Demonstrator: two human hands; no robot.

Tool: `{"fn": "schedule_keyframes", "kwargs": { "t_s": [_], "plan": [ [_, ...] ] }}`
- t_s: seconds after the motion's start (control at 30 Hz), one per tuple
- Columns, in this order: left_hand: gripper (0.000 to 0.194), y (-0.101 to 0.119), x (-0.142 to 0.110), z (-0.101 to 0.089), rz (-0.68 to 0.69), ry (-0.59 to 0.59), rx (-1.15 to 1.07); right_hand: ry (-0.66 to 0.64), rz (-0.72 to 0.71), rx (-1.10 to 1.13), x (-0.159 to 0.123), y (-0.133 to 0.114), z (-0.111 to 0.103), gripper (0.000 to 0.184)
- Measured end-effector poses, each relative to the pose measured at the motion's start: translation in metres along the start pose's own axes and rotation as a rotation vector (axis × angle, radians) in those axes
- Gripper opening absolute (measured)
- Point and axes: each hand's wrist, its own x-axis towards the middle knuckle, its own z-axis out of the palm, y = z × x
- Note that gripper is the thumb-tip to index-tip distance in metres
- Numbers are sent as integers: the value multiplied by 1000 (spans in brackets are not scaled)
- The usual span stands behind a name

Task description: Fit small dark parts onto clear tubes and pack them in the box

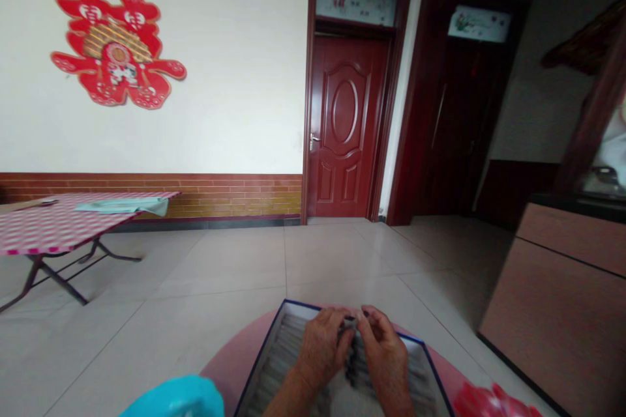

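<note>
My left hand [320,344] and my right hand [386,355] meet over a shallow box [274,332] with pale inner walls and a blue rim. Fingers of both hands are pinched together at a small dark item [351,365], which hangs down between them like a short strand. Its exact kind is too blurred to tell, and my fingertips cover its upper end. Rows of thin, greyish, clear-looking packs [288,345] lie inside the box, partly hidden under my hands and forearms.
The box rests on a round pink surface [235,345]. A bright blue thing [178,397] lies at lower left, and a red plastic-looking thing [493,401] at lower right. A folding table with checked cloth [49,225] stands left; a brown cabinet [557,300] stands right.
</note>
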Motion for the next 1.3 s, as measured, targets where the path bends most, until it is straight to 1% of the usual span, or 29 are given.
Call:
{"fn": "schedule_keyframes", "kwargs": {
  "t_s": [0.07,0.13,0.2,0.27,0.33,0.43,0.57,0.67,0.77,0.9,0.97,1.03,1.1,1.2,1.3],
  "plan": [
    [20,-3,-1,3,17,27,50,-33,28,52,1,-1,-1,38],
    [20,-6,-1,4,6,49,108,-90,69,82,2,-2,-2,37],
    [20,-6,-1,3,-23,63,161,-141,148,115,2,-2,-3,35],
    [18,-5,-2,3,-36,53,205,-165,243,175,1,0,-1,35],
    [17,-2,-3,4,-33,36,246,-165,324,242,-1,5,1,36],
    [16,1,-4,8,-26,30,317,-125,386,278,-1,12,5,36],
    [13,5,-4,12,-28,48,409,-73,383,232,-1,15,5,35],
    [12,6,-3,13,-41,50,471,-82,361,275,-2,14,3,32],
    [12,5,-2,11,-56,62,489,-124,352,333,-2,14,2,31],
    [15,2,-2,8,-80,85,479,-217,372,418,-1,14,2,38],
    [16,1,-3,7,-78,89,475,-244,407,462,-2,14,3,42],
    [16,1,-5,7,-69,95,471,-237,441,427,-2,14,3,42],
    [15,1,-6,8,-70,102,469,-219,444,334,-2,14,3,38],
    [15,-1,-6,9,-82,102,462,-223,383,256,-2,13,2,33],
    [16,-4,-6,10,-98,114,459,-264,344,291,-2,13,1,30]
  ]
}}
